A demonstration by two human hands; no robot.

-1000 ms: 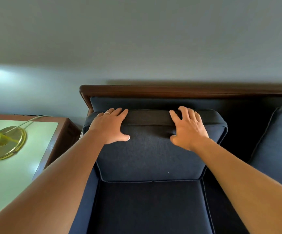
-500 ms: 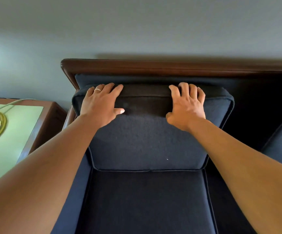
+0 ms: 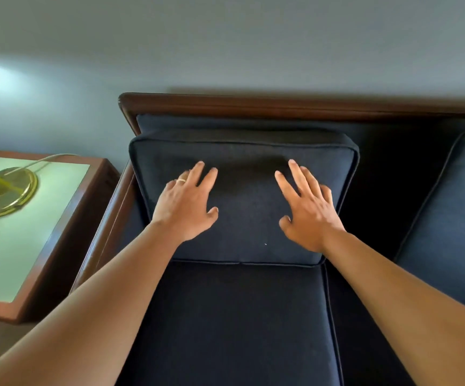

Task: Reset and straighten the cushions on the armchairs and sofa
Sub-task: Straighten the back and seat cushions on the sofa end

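Grip none: two open hands, left hand [image 3: 188,203], right hand [image 3: 308,211], one back cushion [image 3: 245,151]

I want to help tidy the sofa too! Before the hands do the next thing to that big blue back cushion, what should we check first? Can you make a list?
1. Both hands free: ok. The left hand and right hand have straight, spread fingers and grip nothing.
2. Back cushion upright against the sofa back: ok.
3. Its bottom edge meets the seat cushion: ok, the seam runs level.
4. Hands actually pressing its front: cannot tell, they may only hover.
5. Gap to the next back cushion: not ok, a dark space shows between them.
6. Lamp base on the side table out of the way: ok.
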